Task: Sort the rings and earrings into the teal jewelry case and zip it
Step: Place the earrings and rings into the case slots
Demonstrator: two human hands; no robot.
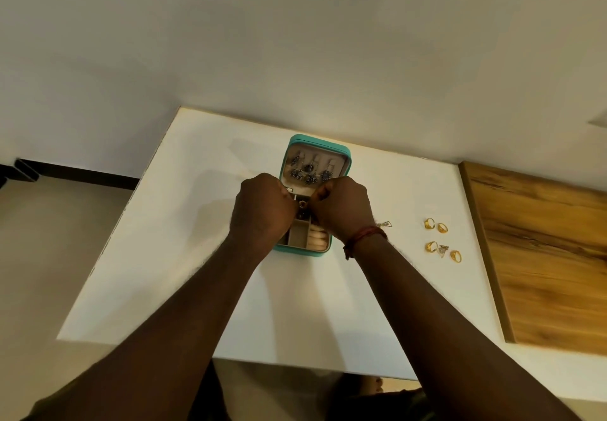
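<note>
Head view looks down on a white surface point(197, 256) with the teal jewelry case point(345, 158) lying open near its far edge. The lid of the case stands tilted back, and a row of dark drop earrings point(308, 171) hangs on its pale lining.

Both hands are over the middle of the case. The left hand point(262, 205) and the right hand point(341, 207) have their knuckles up and fingers curled in tight. Their fingertips meet on a small gold piece point(302, 204), pinched between them just above the tray; it is too small to tell whether it is a ring or an earring. A red thread bracelet point(364, 235) circles the right wrist.

At the near end of the case, a bare compartment point(298, 235) sits beside cream ring rolls point(317, 240).

To the right of the case, close by the right wrist, lies a silver triangular earring point(386, 224). Farther right, well apart from the case, are four gold rings point(429, 223) in two loose pairs, with a second triangular earring point(442, 250) between the nearer pair. Beyond them, a wooden panel point(542, 256) borders the surface.
</note>
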